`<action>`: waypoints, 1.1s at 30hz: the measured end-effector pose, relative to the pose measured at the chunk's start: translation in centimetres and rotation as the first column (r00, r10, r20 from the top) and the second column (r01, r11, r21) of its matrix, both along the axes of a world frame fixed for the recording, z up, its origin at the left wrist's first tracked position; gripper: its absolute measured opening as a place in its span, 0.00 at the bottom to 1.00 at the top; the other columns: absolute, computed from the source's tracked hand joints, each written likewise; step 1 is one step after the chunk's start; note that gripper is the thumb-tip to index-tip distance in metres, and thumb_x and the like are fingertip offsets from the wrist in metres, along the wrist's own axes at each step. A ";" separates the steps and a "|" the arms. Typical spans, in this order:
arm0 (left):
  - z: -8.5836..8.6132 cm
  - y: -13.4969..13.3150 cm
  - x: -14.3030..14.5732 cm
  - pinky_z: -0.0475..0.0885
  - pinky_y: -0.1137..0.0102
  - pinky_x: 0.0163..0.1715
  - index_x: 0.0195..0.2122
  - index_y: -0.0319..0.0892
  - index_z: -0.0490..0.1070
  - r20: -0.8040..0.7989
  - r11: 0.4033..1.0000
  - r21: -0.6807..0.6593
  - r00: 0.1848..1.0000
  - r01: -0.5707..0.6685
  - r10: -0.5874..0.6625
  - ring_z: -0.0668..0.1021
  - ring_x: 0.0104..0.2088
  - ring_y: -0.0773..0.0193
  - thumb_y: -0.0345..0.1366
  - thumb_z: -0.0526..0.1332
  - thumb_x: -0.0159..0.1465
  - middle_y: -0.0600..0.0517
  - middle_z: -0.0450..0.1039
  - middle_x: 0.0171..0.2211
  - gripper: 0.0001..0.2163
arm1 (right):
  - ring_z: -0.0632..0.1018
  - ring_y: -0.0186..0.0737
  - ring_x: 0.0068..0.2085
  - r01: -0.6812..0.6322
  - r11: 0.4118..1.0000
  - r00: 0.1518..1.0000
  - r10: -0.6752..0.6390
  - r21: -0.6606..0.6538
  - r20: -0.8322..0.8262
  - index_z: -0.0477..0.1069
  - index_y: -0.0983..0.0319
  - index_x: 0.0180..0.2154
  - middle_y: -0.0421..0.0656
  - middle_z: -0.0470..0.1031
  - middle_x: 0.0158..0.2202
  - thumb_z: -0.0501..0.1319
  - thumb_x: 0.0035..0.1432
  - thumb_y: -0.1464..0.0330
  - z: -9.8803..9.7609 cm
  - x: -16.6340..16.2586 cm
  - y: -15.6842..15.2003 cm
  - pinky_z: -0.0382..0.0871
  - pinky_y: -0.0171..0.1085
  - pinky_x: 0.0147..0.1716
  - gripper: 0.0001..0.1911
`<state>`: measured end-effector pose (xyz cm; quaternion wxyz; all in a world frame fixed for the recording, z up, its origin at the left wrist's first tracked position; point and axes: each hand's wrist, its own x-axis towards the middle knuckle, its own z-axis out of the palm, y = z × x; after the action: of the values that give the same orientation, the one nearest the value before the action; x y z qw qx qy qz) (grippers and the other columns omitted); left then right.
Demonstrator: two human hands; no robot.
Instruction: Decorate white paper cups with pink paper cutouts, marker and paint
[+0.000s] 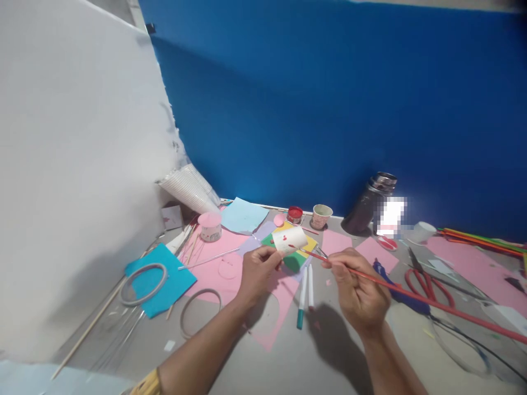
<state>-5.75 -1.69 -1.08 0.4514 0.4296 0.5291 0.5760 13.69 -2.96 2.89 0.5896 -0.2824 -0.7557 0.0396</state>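
My left hand (258, 270) is closed on a small white paper cup (290, 239), holding it tipped on its side above the table. Red paint marks show on the cup's side. My right hand (359, 287) is closed on a long red-handled paintbrush (415, 297). The brush tip touches the cup near the red marks. Below the cup lie green, yellow and pink paper sheets (295, 260). A small open pot of red paint (295, 214) stands behind the cup.
A paper cup (321, 215), a dark flask (368, 205), red scissors (428, 285), two marker pens (305, 296), metal rings (144, 283), a pink tape roll (209, 226) and coloured sticks (481, 240) litter the table. A white board (74, 164) stands at left, a blue wall behind.
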 end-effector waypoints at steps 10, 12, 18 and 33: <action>0.4 -0.6 0.4 0.64 0.70 0.32 0.19 0.41 0.74 -0.148 0.994 0.107 0.989 0.022 -0.006 0.71 0.28 0.65 0.39 0.65 0.57 0.54 0.70 0.23 0.12 | 0.78 0.40 0.36 0.031 0.999 0.999 -0.031 -0.013 -0.029 0.73 0.60 0.41 0.42 0.77 0.33 0.58 0.65 0.78 -0.5 -0.2 0.2 0.73 0.39 0.35 0.09; 0.4 -0.7 0.4 0.63 0.70 0.31 0.19 0.42 0.73 -0.179 0.990 0.141 0.984 0.021 0.005 0.71 0.28 0.65 0.39 0.65 0.57 0.54 0.69 0.23 0.12 | 0.77 0.40 0.35 0.039 0.998 0.999 -0.039 -0.050 -0.005 0.73 0.60 0.40 0.42 0.77 0.33 0.59 0.66 0.77 -0.6 -0.1 0.2 0.73 0.39 0.33 0.08; 0.4 -0.6 0.4 0.65 0.71 0.30 0.19 0.41 0.74 -0.141 0.992 0.123 0.990 0.001 0.016 0.71 0.27 0.66 0.37 0.66 0.56 0.54 0.70 0.22 0.10 | 0.77 0.39 0.31 0.137 0.990 0.989 -0.138 -0.017 -0.060 0.72 0.60 0.35 0.41 0.75 0.29 0.56 0.67 0.76 0.0 0.3 -0.3 0.70 0.38 0.30 0.10; -0.6 0.5 0.1 0.71 0.73 0.27 0.25 0.35 0.76 0.440 0.986 -0.094 0.894 0.139 -0.084 0.74 0.21 0.70 0.41 0.75 0.48 0.49 0.76 0.21 0.14 | 0.78 0.40 0.33 0.112 0.994 0.994 -0.112 0.005 -0.012 0.73 0.60 0.37 0.42 0.76 0.30 0.57 0.66 0.76 -0.4 0.1 0.0 0.72 0.39 0.33 0.08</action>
<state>-5.67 -1.19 -1.70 0.6158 0.2911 0.4239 0.5969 13.78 -2.96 2.51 0.5959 -0.3222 -0.7355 0.0058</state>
